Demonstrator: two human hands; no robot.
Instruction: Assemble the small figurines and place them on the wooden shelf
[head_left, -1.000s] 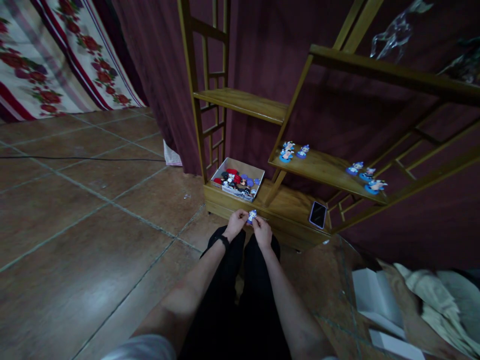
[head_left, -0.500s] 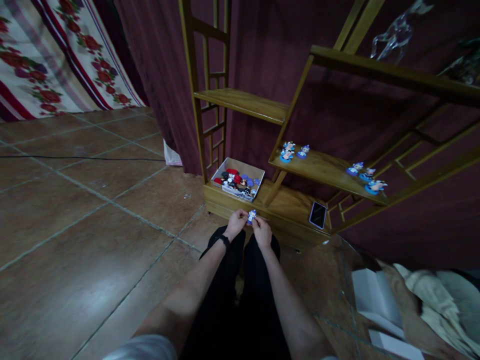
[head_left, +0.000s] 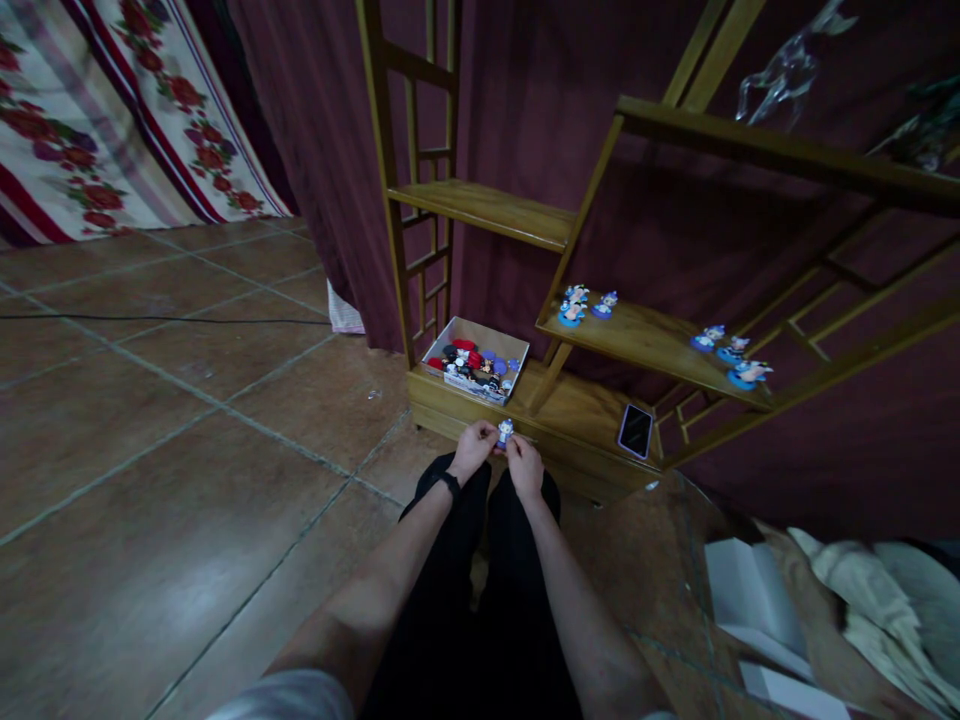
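Note:
A small white and purple figurine (head_left: pixel 505 431) stands upright between my hands, just above my knees. My left hand (head_left: pixel 474 450) pinches it from the left, with a dark band on that wrist. From the other side, the fingers of my right hand (head_left: pixel 525 464) close on its lower part. Beyond my hands, an open cardboard box (head_left: pixel 480 388) holds several figurines and loose red, black and purple pieces. More figurines stand on the raised shelf, among them a purple one (head_left: pixel 604 305) and a blue-based one (head_left: pixel 748 375).
The wooden shelf unit (head_left: pixel 480 212) stands before a dark red curtain. A phone (head_left: pixel 636 431) lies on its low bench. A clear horse ornament (head_left: pixel 784 75) is up on the right. White box pieces (head_left: pixel 757 600) and pale cloth (head_left: pixel 862 590) lie at lower right.
The figurine has turned slightly in my fingers and sits a touch more upright. Both hands stay in nearly the same place; the view has shifted a little.

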